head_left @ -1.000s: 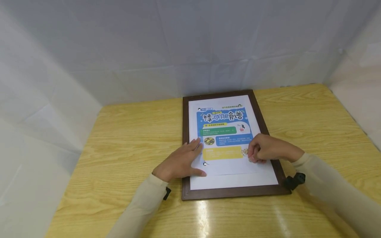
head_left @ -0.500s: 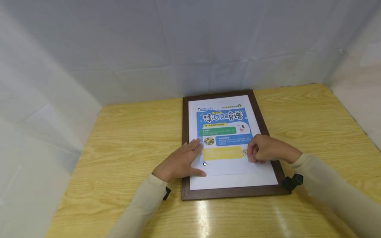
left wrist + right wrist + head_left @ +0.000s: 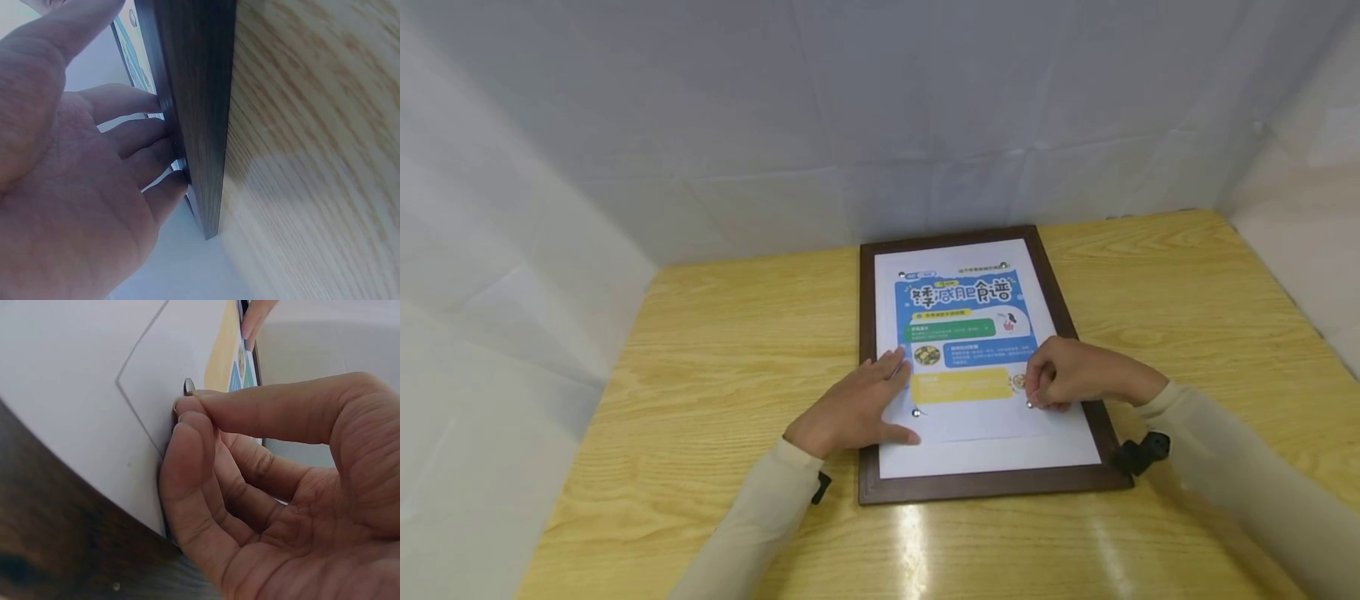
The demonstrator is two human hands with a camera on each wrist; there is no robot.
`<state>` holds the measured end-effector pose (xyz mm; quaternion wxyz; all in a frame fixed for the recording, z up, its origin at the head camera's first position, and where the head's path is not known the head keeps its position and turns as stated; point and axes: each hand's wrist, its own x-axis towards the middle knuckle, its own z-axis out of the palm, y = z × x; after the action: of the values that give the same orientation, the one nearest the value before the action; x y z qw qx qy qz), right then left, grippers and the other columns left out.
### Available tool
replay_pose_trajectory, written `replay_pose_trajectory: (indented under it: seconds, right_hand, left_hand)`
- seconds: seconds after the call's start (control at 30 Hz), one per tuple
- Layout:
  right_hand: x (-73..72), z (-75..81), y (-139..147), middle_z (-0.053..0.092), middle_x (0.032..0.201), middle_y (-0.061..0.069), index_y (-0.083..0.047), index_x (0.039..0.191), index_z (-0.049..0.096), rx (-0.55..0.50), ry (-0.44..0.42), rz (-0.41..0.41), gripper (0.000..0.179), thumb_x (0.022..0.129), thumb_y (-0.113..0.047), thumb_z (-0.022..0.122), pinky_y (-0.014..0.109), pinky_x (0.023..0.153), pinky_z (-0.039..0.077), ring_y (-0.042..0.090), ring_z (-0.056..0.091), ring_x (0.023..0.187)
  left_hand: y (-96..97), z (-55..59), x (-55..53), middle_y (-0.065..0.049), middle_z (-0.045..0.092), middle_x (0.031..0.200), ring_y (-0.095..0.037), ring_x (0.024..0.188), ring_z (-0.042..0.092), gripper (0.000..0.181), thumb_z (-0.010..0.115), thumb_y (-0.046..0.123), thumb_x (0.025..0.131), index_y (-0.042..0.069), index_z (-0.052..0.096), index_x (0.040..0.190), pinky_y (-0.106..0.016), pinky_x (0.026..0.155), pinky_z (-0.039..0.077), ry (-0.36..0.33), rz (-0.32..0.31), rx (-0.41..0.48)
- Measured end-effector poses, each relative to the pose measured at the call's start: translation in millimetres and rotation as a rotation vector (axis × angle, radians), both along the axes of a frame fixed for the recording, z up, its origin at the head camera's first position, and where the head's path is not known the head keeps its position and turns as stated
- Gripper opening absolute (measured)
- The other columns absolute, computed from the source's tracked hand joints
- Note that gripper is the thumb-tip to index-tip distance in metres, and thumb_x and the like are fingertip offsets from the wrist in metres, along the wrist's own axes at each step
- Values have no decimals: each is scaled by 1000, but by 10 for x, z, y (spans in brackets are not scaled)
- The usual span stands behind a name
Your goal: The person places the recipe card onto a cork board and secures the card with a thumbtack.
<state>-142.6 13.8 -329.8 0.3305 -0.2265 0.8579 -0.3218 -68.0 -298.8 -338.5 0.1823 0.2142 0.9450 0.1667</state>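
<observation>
A printed poster (image 3: 966, 386) with blue, green and yellow blocks lies on the white board of a brown frame (image 3: 992, 484), flat on the table. My left hand (image 3: 853, 406) rests spread on the left side of the frame and poster, its fingers reaching over the frame edge in the left wrist view. At the poster's lower right corner, my right hand (image 3: 1075, 372) pinches a small silver thumbtack (image 3: 189, 386) between thumb and fingertips. Other silver thumbtacks sit at the upper left (image 3: 902, 275), upper right (image 3: 1003, 266) and lower left (image 3: 915, 413) of the poster.
The frame stands on a wood-grain table (image 3: 737, 367), its far edge close to a pale sheet wall (image 3: 880, 108). Similar sheets hang at both sides. A dark wrist device (image 3: 1142, 454) on the right sleeve is by the frame's lower right corner.
The right fingers have shifted slightly at the lower right corner, and a silver thumbtack now shows at their tips in the head view. The left hand and frame stay in place.
</observation>
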Motion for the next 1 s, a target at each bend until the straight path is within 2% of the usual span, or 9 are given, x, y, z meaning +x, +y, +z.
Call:
replay_pose_trajectory:
  seconds: [0.73,1.0]
  right_hand:
    - [14,-8,-6,59,67,4,-4,80,69,58,33,-15,3,82,-3,71,29,56,52,17,56,59]
    - [38,28,28,60,68,3,-3,81,71,20,68,14,2,83,-3,72,28,54,50,15,55,58]
  left_hand:
    - [0,-17,12,-14,10,167,-27,154,12,104,79,50,84,-1,25,158,-40,125,11,2,8,-14]
    - [-16,1,0,-14,12,168,-28,154,13,100,77,50,86,0,27,157,-39,125,11,6,-6,-15]
